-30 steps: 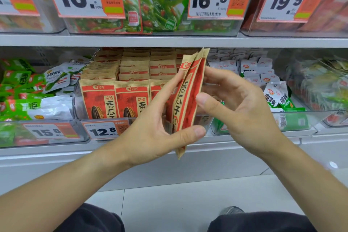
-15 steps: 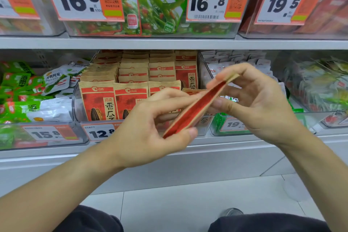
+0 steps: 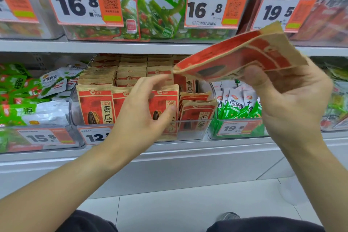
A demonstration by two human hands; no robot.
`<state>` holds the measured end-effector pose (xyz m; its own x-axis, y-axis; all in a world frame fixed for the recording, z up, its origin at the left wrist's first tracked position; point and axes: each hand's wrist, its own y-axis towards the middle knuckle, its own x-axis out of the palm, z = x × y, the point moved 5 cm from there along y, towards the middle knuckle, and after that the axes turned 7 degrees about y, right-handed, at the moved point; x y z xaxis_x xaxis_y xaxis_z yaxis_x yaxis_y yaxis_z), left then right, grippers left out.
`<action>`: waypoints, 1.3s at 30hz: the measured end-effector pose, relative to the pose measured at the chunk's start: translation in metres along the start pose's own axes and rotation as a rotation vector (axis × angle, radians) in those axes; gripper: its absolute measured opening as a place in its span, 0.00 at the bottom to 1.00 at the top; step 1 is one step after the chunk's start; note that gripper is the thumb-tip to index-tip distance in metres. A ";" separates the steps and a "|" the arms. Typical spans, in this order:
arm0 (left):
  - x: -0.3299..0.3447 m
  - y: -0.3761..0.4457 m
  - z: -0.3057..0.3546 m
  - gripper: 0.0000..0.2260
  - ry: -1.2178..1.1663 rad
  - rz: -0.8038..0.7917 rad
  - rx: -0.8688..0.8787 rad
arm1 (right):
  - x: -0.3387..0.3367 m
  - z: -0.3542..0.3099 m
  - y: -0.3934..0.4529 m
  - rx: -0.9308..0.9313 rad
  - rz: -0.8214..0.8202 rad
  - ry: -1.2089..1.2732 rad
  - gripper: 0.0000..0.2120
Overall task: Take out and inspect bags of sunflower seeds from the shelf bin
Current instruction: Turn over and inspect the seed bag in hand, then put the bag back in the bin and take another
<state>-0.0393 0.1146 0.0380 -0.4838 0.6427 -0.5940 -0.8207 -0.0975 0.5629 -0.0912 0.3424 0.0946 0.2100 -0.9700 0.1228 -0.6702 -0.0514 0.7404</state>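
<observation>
My right hand (image 3: 288,103) grips a small stack of red and tan sunflower seed bags (image 3: 243,56), tilted nearly flat and raised at the right, in front of the upper shelf edge. My left hand (image 3: 143,111) hovers with loose, spread fingers in front of the clear shelf bin (image 3: 188,133) and holds nothing. Its fingertips are near the front row of upright seed bags (image 3: 94,105) that fill the bin in several rows.
Green and white snack packs (image 3: 47,88) fill the bin to the left, and white and green packs (image 3: 237,105) the bin to the right. Price tags hang on the bin fronts. An upper shelf (image 3: 113,47) carries bins of green vegetable packs. White floor tiles lie below.
My left hand has let go of the bags and dropped toward the bin. My right hand has lifted the stack up and to the right, turning it flatter.
</observation>
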 end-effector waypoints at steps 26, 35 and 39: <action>0.063 0.012 -0.019 0.16 0.286 -0.228 0.040 | 0.012 0.096 0.015 0.283 -0.452 -0.702 0.06; 0.058 0.023 -0.016 0.29 0.340 -0.060 0.066 | 0.022 0.134 0.036 0.433 -0.628 -0.875 0.07; 0.068 0.030 -0.020 0.37 0.494 -0.186 0.092 | 0.026 0.146 0.039 0.439 -0.691 -0.911 0.06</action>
<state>-0.1029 0.1402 0.0035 -0.4362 0.2066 -0.8758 -0.8869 0.0658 0.4572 -0.2155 0.2804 0.0300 0.1600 -0.5095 -0.8455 -0.8354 -0.5262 0.1590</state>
